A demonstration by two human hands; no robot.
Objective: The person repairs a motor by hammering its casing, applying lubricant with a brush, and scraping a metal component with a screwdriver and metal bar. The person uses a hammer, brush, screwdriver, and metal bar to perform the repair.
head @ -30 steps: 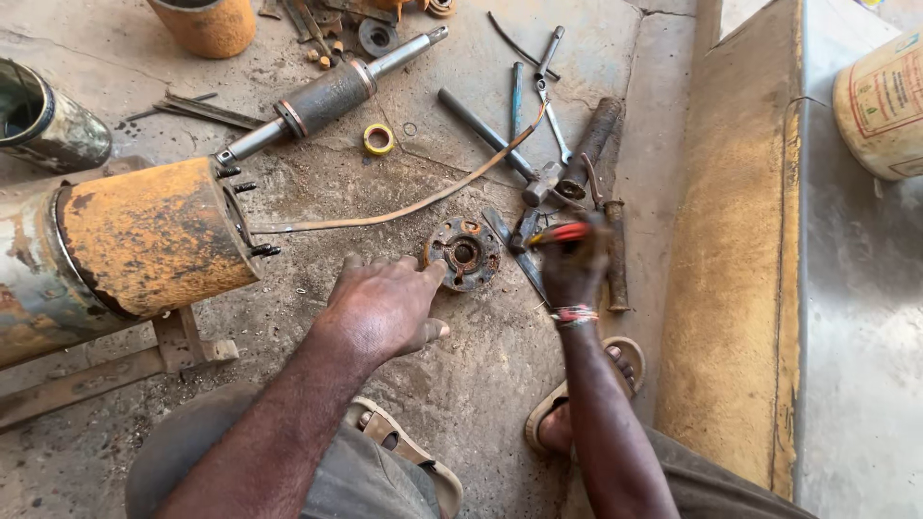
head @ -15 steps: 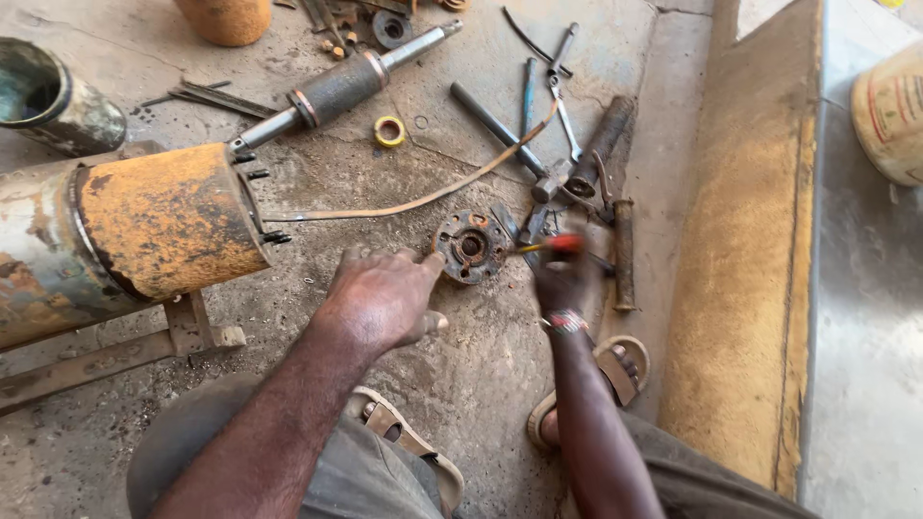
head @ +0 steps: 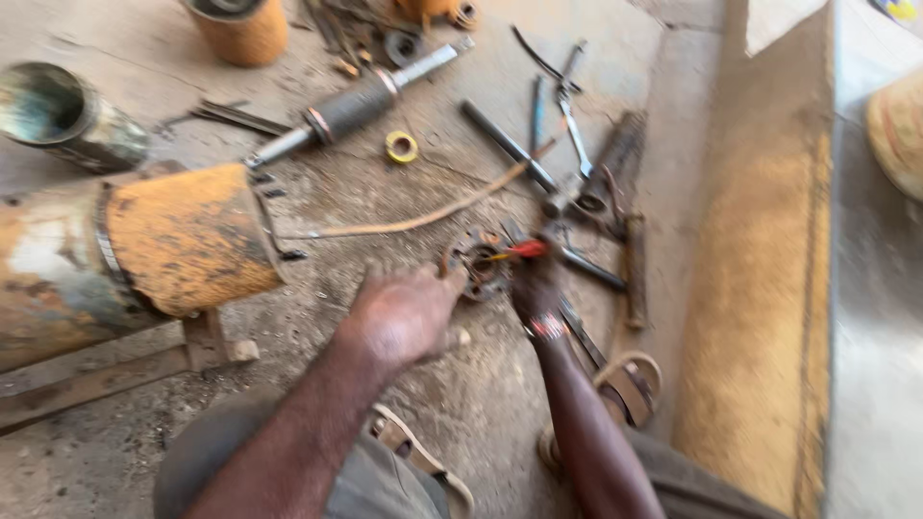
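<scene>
Our left hand steadies the round flange just ahead while our right hand grips a red-handled tool pointing into it.

Bright daylight, soft shadows, whole frame motion-blurred, washed-out glare at right edge

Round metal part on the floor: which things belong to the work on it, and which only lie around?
In use: round metal part; red-handled tool in right hand; left hand beside the part.
Lying about: yellow ring; shaft; orange cylinder; pliers.
</scene>
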